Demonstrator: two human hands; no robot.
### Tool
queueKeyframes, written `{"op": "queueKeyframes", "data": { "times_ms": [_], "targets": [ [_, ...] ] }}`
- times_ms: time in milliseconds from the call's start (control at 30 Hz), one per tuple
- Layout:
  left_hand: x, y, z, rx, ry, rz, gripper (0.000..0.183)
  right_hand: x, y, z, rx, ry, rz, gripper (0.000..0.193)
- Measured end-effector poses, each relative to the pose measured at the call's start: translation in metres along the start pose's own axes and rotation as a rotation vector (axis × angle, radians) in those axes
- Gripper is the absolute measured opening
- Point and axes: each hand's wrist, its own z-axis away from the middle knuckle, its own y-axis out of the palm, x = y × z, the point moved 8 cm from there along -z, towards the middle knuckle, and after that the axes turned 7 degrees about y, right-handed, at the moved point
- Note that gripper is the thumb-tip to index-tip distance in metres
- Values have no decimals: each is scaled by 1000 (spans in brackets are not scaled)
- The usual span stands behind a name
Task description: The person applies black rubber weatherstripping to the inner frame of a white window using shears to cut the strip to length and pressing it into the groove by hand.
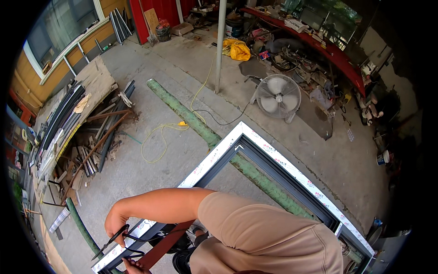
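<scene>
You're in a workshop | right of the pole (pixel 220 50): floor fan (pixel 278 98), cluttered red bench (pixel 342 59) | left of the pole: piled long profiles (pixel 61 116)

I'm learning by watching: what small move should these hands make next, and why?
Probably ease the slack out of the thin black strip with the left hand, since it curves loosely beside the right hand, near the frame, rather than running straight.
</scene>
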Motion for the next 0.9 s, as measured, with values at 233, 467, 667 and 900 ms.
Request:
{"op": "queueKeyframes", "data": {
  "times_ms": [233,467,667,900],
  "targets": [
    [14,-1,-23,93,-59,107,46,-5,-4,-3,-26,26,14,36],
    [26,-9,-55,179,-84,161,47,-6,-6,-9,-31,0,29,38],
    [17,4,-34,83,7,163,51,-9,-4,-8,-30,40,32,40],
    [14,-13,-57,-63,124,144,51,-12,-4,-7,-9,29,26,38]
  ]
}}
